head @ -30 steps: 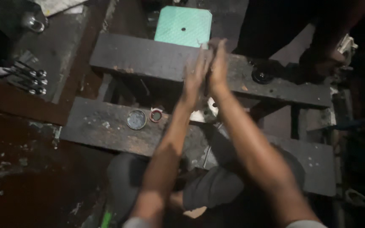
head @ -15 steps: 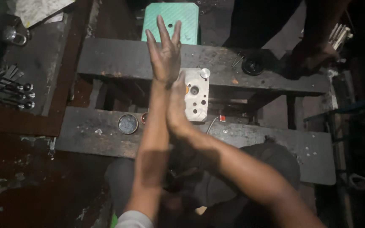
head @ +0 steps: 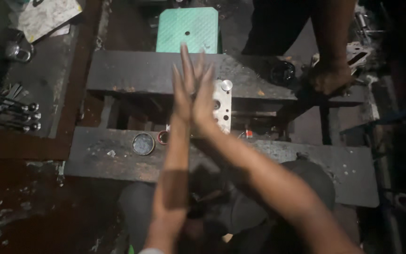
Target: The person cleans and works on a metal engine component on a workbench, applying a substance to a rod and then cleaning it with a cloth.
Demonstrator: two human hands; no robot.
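Pressing left hand [head: 183, 91] against right hand [head: 205, 99] again, metal block [head: 222, 110] behind.

My left hand [head: 184, 89] and right hand [head: 204, 96] are motion-blurred, hiding part of the metal block [head: 222, 110]. I can't tell what the co-worker's hand [head: 331, 77] grips.

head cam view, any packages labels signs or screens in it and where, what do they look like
Printed paper sheet: top left corner, lying tilted on the dark bench; pale and smudged, with dark markings.
No packages, signs or screens show.
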